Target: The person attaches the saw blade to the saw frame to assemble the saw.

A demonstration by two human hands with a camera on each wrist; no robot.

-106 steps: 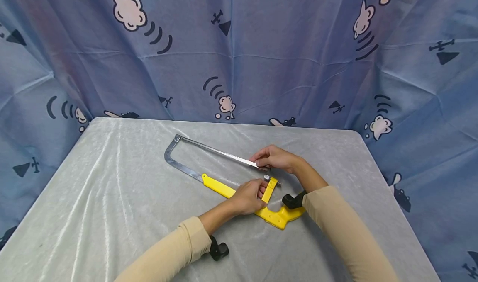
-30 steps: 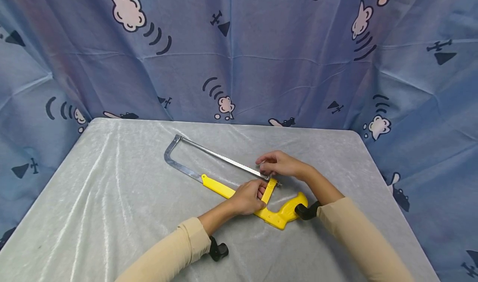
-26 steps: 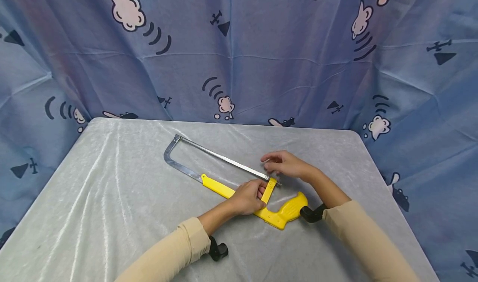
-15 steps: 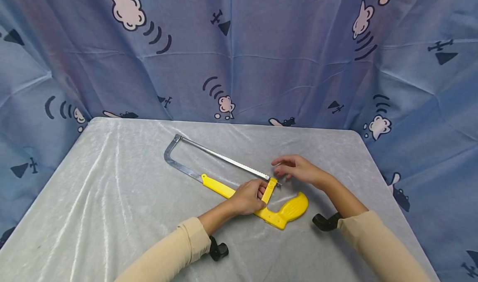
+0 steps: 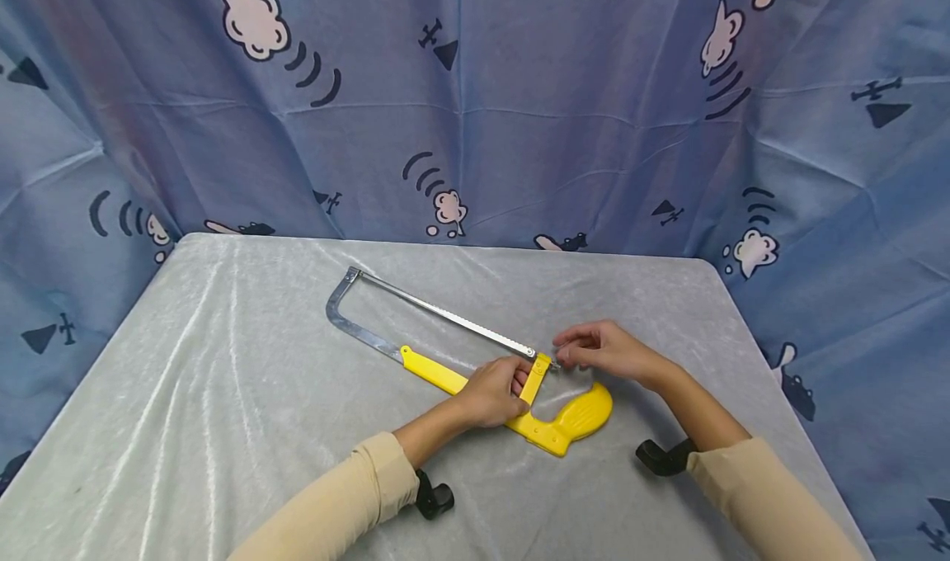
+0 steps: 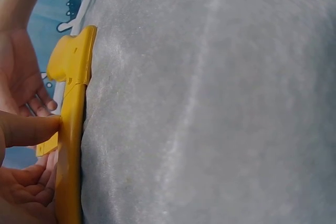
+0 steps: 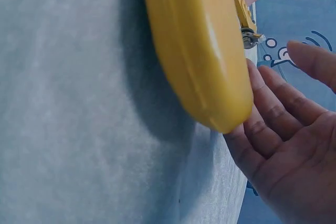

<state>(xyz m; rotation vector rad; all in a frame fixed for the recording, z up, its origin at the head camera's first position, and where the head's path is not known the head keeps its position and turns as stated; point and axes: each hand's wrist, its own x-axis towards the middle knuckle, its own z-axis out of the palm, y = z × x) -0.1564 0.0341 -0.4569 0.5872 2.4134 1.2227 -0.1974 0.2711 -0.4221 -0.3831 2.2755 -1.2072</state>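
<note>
A hacksaw [image 5: 434,374] with a yellow handle and a silver bow lies on the table. Its toothed blade [image 5: 460,322] runs from the bow's far corner to the top of the yellow post [image 5: 536,379]. My left hand [image 5: 493,392] grips the yellow frame by that post, thumb pressed on the frame in the left wrist view. My right hand [image 5: 604,351] holds nothing, its fingertips close to the small wing nut [image 7: 253,38] on the post's outer side. In the right wrist view its fingers are spread loosely, partly behind the yellow handle [image 7: 205,51].
The table [image 5: 245,379] wears a pale grey velvety cloth with creases at the left. A blue patterned curtain [image 5: 475,115] hangs behind and at both sides. Black wrist mounts [image 5: 434,495] stick out below the sleeves.
My right hand has let go of the blade's near end and moved right and down to the wing nut. That blade end has come down onto the post. My left hand has stayed put.
</note>
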